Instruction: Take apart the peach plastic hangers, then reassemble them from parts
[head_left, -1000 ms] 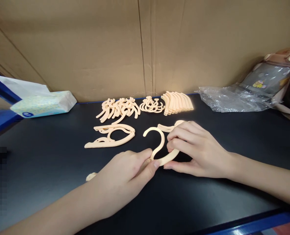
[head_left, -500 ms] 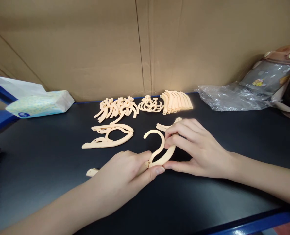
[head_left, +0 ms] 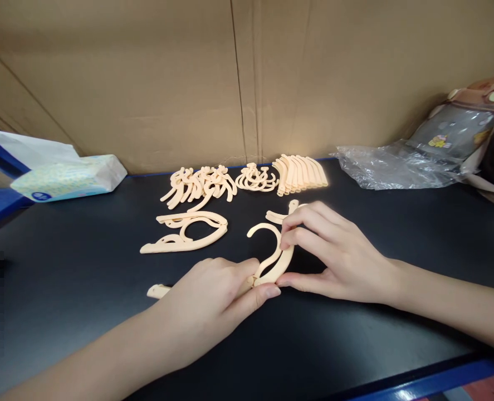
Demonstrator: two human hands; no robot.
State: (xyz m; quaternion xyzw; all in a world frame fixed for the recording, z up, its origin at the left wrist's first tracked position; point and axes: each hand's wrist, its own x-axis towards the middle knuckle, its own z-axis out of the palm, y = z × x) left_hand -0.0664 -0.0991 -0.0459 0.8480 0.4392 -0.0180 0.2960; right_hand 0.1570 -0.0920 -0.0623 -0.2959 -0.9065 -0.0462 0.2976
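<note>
Between my hands is a cream plastic folding hanger [head_left: 277,268] with a curved hook. My left hand [head_left: 217,301] is closed around one arm near the joint, its thumb along the lower edge; that arm's tip pokes out at the left. My right hand [head_left: 330,253] grips the other arm, thumb below and fingers above, partly hiding it. This arm angles up beside the hook. Beyond them lies a folded hanger [head_left: 188,233] on the black table. A loose cream piece [head_left: 274,216] lies just behind my right fingers, partly covered.
At the back are a heap of arm pieces [head_left: 203,185], a small pile of hooks [head_left: 255,178] and a row of curved arm pieces [head_left: 301,174]. A tissue pack [head_left: 71,177] lies at left. Clear plastic [head_left: 397,164] and a bag [head_left: 455,131] lie at right, against a cardboard wall [head_left: 146,83].
The hanger arm in my right hand has swung slightly left, closer to the hook. The hook has tipped a little to the right. My left hand has hardly moved.
</note>
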